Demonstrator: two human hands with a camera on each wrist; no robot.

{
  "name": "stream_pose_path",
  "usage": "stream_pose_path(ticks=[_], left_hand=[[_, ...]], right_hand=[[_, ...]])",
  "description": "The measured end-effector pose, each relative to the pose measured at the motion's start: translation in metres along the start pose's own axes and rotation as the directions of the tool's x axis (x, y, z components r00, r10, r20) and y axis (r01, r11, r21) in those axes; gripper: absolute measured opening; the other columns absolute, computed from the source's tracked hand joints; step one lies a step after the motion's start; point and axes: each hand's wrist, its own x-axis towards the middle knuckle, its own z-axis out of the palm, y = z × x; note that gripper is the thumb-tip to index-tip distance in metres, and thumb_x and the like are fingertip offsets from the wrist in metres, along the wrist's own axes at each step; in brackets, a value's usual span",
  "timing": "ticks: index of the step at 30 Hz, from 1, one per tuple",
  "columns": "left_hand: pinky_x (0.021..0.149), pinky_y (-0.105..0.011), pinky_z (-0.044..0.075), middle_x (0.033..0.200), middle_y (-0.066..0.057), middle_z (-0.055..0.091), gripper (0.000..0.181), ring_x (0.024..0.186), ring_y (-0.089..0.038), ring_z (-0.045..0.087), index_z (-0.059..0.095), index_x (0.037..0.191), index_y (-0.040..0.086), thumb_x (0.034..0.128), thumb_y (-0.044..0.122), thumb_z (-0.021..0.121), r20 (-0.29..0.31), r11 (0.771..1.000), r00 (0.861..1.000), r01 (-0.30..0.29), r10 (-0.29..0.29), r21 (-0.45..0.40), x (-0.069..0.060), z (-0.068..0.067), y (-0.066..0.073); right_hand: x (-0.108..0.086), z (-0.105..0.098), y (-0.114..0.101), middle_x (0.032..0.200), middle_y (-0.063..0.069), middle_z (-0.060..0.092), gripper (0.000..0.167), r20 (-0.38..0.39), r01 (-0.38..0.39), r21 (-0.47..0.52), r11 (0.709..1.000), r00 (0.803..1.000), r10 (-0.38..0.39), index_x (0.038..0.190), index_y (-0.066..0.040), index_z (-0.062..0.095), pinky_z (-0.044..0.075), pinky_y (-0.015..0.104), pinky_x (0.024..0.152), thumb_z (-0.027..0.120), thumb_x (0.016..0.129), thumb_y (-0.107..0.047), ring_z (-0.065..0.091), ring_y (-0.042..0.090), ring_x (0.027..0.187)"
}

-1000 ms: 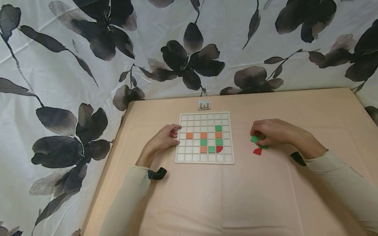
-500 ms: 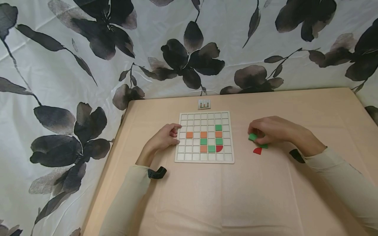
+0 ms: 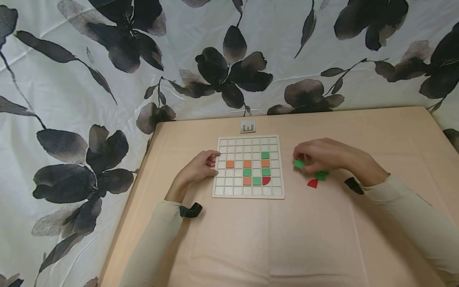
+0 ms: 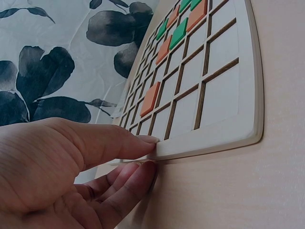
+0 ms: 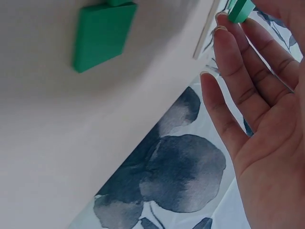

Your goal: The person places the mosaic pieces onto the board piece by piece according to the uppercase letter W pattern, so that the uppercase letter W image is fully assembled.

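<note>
Your head camera looks forward and down from above the surface (image 3: 269, 239), set back far enough to take in the grid board (image 3: 256, 164), your left hand (image 3: 199, 165) and right hand (image 3: 324, 153), with the floral cloth (image 3: 234, 59) behind. Your left wrist camera sits close and low, facing past the thumb along the slanted board; it shares hand and board with the head view. Your right wrist camera faces the palm from close by, sharing green tiles (image 5: 102, 38) with the head view. The cloth appears in all three.

The right wrist view is dim, perhaps blurred.
</note>
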Motion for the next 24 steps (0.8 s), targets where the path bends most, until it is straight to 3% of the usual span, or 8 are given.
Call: stream_pose_path(ticks=[24], left_hand=[[0.084,-0.033,0.043,0.110,-0.012,0.048,0.064,0.102,-0.024,0.048,0.052,0.143,0.003,0.0847,-0.008,0.075,-0.002,1.000,1.000,0.005,-0.005,-0.004,0.000,0.000,0.000]], right_hand=[[0.038,-0.011,-0.031,0.091,-0.007,0.062,0.026,0.033,0.068,-0.013,0.998,0.997,-0.067,0.107,-0.021,0.069,0.046,0.029,0.069,0.077,0.083,-0.025,0.053,0.009,0.079]])
